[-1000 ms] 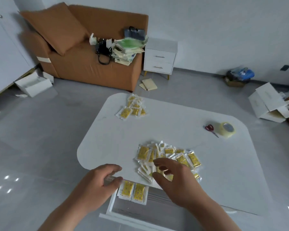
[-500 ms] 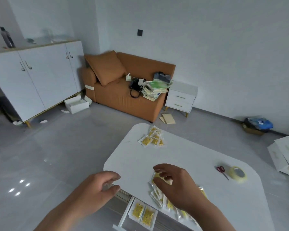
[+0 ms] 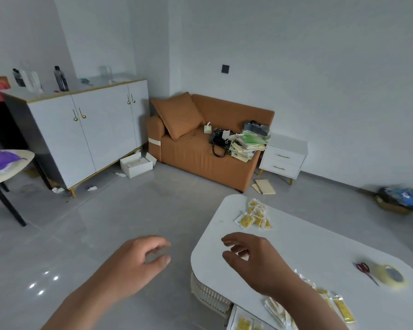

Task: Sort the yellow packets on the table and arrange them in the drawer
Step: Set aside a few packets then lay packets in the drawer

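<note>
The white table [image 3: 303, 248] fills the lower right. A small pile of yellow packets [image 3: 254, 216] lies at its far left corner. A bigger heap of yellow packets [image 3: 334, 303] lies by the near edge, partly hidden by my right forearm. Below that edge the open drawer [image 3: 233, 317] shows a yellow packet [image 3: 243, 324] inside. My right hand [image 3: 255, 260] hovers over the table's left end, fingers apart and curled; no packet shows in it. My left hand [image 3: 138, 265] hangs over the floor left of the table, loosely curled, holding nothing.
Red-handled scissors [image 3: 364, 269] and a tape roll [image 3: 390, 278] lie on the table's right side. Beyond stand an orange sofa [image 3: 200, 153], a white cabinet [image 3: 86, 129], a white nightstand [image 3: 284, 156] and a floor box [image 3: 135, 164]. A person stands at the far left.
My head has tilted up, so the room now fills the view. Both hands have lifted away from the near heap and the drawer, and the right hand's fingers have spread.
</note>
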`<action>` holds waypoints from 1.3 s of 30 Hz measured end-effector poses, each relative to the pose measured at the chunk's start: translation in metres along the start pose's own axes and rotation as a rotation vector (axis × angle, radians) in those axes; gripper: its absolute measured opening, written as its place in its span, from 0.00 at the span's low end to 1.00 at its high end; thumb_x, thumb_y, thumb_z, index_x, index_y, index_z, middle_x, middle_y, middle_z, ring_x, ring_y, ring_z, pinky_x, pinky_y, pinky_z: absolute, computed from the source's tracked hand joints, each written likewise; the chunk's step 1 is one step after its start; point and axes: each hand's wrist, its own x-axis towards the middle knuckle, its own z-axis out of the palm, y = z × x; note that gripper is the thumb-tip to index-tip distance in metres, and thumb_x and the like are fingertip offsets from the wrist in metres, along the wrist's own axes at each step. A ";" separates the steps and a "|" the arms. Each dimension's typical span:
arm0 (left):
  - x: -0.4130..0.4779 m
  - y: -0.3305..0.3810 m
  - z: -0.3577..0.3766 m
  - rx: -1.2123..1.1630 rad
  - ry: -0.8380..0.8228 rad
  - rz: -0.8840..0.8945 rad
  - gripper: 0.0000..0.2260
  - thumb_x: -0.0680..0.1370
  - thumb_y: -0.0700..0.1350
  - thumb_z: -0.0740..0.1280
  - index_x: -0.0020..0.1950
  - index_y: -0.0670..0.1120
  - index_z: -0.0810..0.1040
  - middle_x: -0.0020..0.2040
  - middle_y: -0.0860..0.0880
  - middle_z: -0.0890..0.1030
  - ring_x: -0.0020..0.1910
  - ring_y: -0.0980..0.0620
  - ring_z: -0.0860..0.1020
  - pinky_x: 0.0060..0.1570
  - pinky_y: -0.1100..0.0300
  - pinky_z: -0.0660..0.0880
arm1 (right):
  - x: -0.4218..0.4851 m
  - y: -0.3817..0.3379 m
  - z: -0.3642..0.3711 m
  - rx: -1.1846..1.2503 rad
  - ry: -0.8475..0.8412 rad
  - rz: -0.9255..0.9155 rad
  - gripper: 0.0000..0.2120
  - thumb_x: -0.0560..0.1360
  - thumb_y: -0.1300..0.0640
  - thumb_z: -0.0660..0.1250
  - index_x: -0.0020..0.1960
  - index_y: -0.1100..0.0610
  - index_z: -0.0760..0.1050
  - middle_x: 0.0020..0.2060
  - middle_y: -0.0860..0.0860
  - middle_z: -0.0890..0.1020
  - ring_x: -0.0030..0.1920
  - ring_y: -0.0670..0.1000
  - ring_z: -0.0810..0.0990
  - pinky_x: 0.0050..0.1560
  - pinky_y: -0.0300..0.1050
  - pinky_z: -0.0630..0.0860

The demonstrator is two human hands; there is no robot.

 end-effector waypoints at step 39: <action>0.549 -0.171 -0.146 -0.130 -0.396 0.240 0.21 0.71 0.44 0.76 0.50 0.70 0.77 0.46 0.66 0.83 0.48 0.64 0.81 0.51 0.69 0.75 | 0.442 0.004 0.030 0.052 0.354 0.507 0.09 0.75 0.51 0.70 0.53 0.40 0.77 0.48 0.38 0.82 0.47 0.38 0.80 0.49 0.31 0.75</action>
